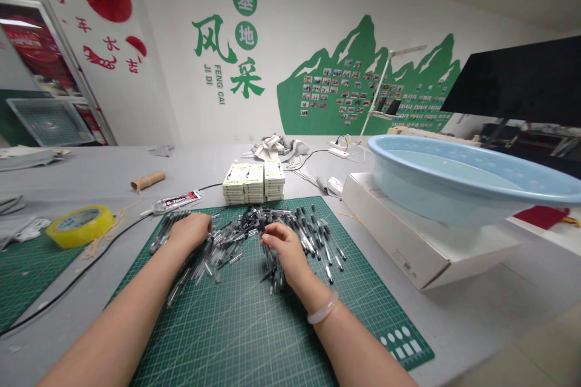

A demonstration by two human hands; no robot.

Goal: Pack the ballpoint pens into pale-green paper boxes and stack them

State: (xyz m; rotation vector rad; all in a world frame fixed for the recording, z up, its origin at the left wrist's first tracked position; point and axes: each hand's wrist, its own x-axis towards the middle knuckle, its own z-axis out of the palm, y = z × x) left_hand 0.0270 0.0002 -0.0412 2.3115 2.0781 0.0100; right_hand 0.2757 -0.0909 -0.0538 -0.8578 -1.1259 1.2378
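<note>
Many clear-barrelled pens with black caps (313, 239) lie in a loose heap across the upper part of a green cutting mat (236, 338). My left hand (193, 231) is among the pens at the heap's left side, its fingers curled downward. What it holds, if anything, is hidden behind the knuckles. Near the heap's middle, my right hand (285, 248) pinches a dark pen (262, 224) between thumb and forefinger. More pens lie beneath that hand. Just past the heap stand stacked small white-and-green boxes (244, 184).
On the right, a blue basin (422, 184) rests on a white carton (394, 236). Yellow tape (82, 225), a plastic packet (177, 201) and a bamboo piece (148, 180) lie leftward. A black cable (100, 254) crosses the table. Cloths (276, 148) lie behind the boxes.
</note>
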